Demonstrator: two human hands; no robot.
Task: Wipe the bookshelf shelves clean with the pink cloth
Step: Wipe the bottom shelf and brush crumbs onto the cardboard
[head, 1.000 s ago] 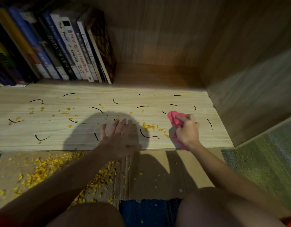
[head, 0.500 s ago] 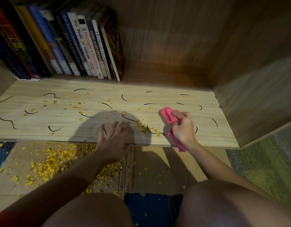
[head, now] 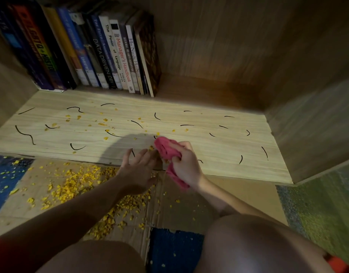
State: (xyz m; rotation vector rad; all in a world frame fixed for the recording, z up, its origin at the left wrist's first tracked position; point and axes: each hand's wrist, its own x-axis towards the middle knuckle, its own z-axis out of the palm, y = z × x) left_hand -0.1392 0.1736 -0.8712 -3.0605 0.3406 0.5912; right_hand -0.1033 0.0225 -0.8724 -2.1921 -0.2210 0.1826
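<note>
Pale wood-grain shelf [head: 228, 140], boxy bay, darker walls. Upright books [head: 102, 56] packed back left, glossy spines. Flat cardboard [head: 238, 192] on floor below, holding heap of yellow crumbs [head: 71, 186]. Left hand [head: 138, 170] loose, fingers spread, at front edge. Right hand [head: 187, 164] grips bunched fuzzy pink cloth [head: 165, 147], mid-shelf near front. Thin black squiggles [head: 25, 133] all over board.

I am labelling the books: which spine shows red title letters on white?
The Manager's Handbook; the white spine left of it, The Power of Language, has black letters.
</note>
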